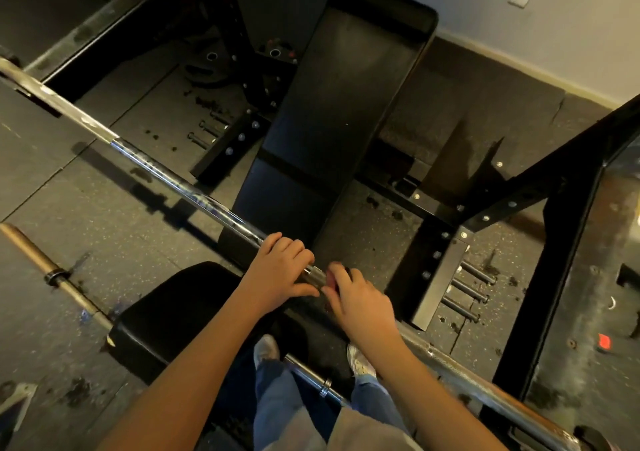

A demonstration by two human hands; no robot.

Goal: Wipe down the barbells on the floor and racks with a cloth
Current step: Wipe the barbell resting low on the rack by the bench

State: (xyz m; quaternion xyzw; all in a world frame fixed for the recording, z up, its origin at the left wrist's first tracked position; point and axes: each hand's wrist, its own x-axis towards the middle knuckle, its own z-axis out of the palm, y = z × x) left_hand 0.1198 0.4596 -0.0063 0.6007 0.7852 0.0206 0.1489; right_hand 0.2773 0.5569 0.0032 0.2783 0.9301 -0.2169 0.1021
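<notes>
Speckled black rubber floor fills most of the view and meets a pale wall with a light baseboard at the far right. A black steel rack stands on the mats, with a long black bench running between its uprights. The racked barbell, chrome and smeared, crosses diagonally above the bench. A bronze-toned floor barbell lies on the mat at lower left. The left hand curls its fingers over the racked barbell. Just beside it, the right hand wraps the same bar. Something dark shows under its fingers, too blurred to identify.
</notes>
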